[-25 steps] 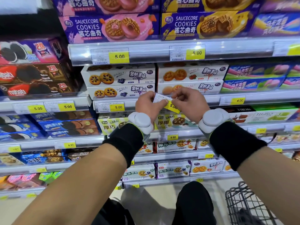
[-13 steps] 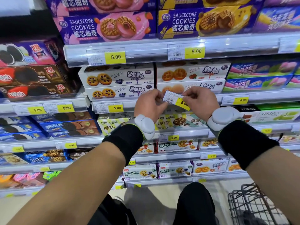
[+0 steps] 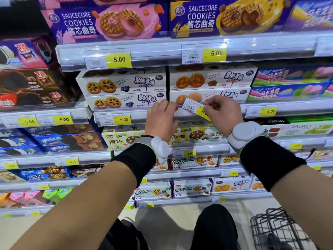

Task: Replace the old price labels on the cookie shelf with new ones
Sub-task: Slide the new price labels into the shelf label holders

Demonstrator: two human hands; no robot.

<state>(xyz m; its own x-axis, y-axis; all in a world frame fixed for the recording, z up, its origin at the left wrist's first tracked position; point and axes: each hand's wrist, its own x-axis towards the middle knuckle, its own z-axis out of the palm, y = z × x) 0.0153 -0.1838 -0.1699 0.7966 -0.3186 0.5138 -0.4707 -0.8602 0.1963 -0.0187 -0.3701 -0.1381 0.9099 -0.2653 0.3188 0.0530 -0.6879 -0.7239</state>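
Note:
My right hand (image 3: 223, 114) pinches a loose white and yellow price label (image 3: 193, 106) by its yellow end, marked 5-something. The label is tilted and sits just above the clear rail (image 3: 138, 117) of the cookie shelf, in front of a white cookie box (image 3: 212, 94). My left hand (image 3: 160, 120) is off the label. Its fingers curl over the rail's top edge and its thumb is under the rail, left of the label. A 5.00 label (image 3: 123, 119) sits in the same rail to the left, and a 4.00 label (image 3: 268, 111) to the right.
The rail above carries two 5.00 labels (image 3: 119, 59) (image 3: 214, 53) under purple Saucecore boxes (image 3: 108, 22). A 6.50 label (image 3: 190, 153) is on the shelf below. A black wire basket (image 3: 275, 230) stands on the floor at lower right, by my knees (image 3: 214, 226).
Both hands held the label in front of the shelf before. My left hand has let go and moved onto the rail; my right hand has carried the label up towards it.

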